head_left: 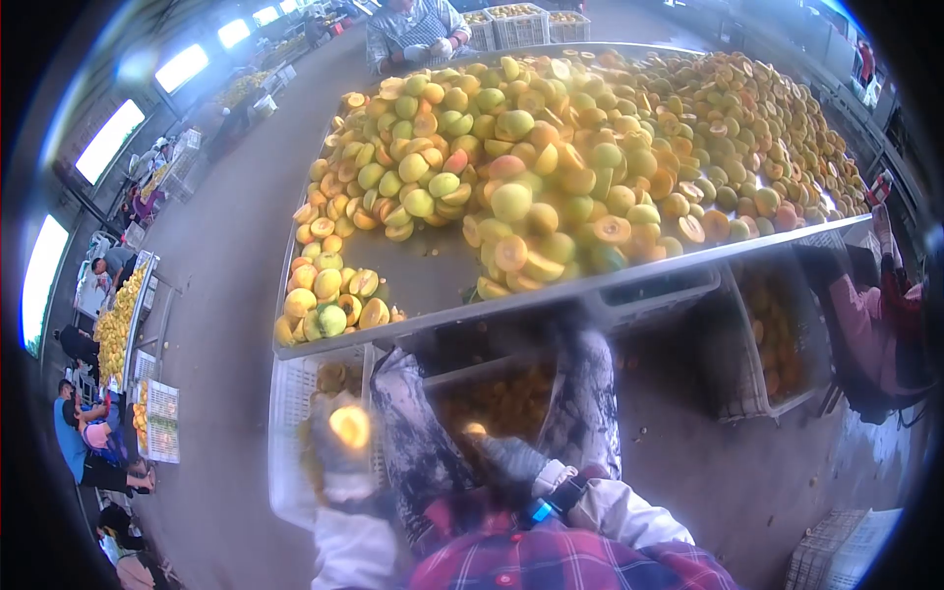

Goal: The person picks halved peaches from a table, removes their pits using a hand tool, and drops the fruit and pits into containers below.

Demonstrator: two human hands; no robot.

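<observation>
Head view: left hand (339, 447) fingers curled around peach half (350, 426) below table (433, 320); right hand (506, 460) finger state unclear. Halved heap (551, 157) large, crates (295, 393) part-filled.

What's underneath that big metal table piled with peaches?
Under the metal table stand plastic crates holding halved peaches. The person's legs and the table edge cover much of them. The left hand holds a peach half.
</observation>
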